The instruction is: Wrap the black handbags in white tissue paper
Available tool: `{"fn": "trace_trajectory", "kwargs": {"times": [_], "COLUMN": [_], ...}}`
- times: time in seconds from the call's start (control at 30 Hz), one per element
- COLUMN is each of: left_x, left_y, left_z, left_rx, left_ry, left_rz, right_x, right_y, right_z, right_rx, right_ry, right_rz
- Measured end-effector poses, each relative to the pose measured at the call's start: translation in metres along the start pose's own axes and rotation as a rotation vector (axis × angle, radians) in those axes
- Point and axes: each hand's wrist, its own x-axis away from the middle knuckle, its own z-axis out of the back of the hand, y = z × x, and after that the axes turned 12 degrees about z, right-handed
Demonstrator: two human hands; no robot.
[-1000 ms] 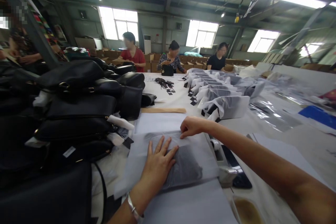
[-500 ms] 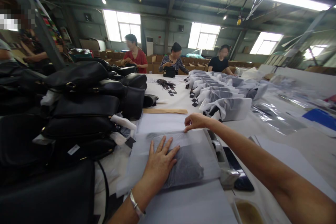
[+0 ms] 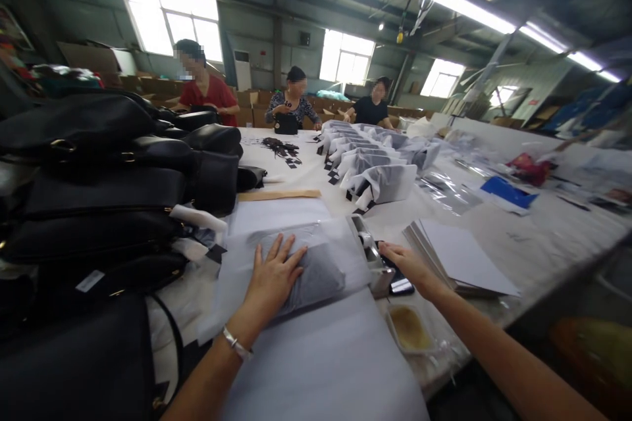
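My left hand (image 3: pixel 276 275) lies flat with fingers spread on a dark, flat item wrapped in translucent white paper (image 3: pixel 323 283). Under that parcel are sheets of white paper (image 3: pixel 316 368). My right hand (image 3: pixel 403 264) is just right of a grey tape dispenser (image 3: pixel 378 273), its fingers drawn together at the tips. Whether anything is between those fingertips cannot be made out. A dark phone (image 3: pixel 402 286) lies partly hidden beneath that hand. A shallow tray (image 3: pixel 409 329) with a yellowish pad is nearer me.
Black handbags (image 3: pixel 106 194) are piled high on the left. Paper-wrapped bags (image 3: pixel 380 181) stand in a row farther back. To the right are a stack of white boards (image 3: pixel 464 256), clear plastic sleeves (image 3: pixel 444 194) and a blue sheet (image 3: pixel 508 194). Several co-workers sit across the table.
My right hand has left the wrapping's far edge and moved right and nearer, beside the tape dispenser. My left hand stays on the parcel. The view has turned right.
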Motion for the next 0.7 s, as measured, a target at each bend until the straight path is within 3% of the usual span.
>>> {"fn": "trace_trajectory", "kwargs": {"times": [0.17,0.27,0.53,0.63,0.7], "left_x": [0.0,0.0,0.001,0.001,0.001], "left_y": [0.0,0.0,0.0,0.001,0.002], "left_z": [0.003,0.004,0.006,0.007,0.008], "left_rx": [-0.006,0.005,0.054,0.051,0.053], "left_ry": [-0.012,-0.015,-0.016,-0.024,-0.03], "left_rz": [-0.002,-0.004,-0.002,0.0,0.005], "right_x": [0.018,0.02,0.062,0.083,0.094], "right_y": [-0.005,-0.013,-0.029,-0.032,-0.032], "right_z": [-0.016,-0.019,-0.01,-0.007,-0.008], "right_rx": [-0.423,-0.573,-0.437,-0.436,-0.528], "right_ry": [0.059,0.135,0.367,0.34,0.294], "right_rz": [-0.214,-0.236,0.01,-0.004,-0.093]}}
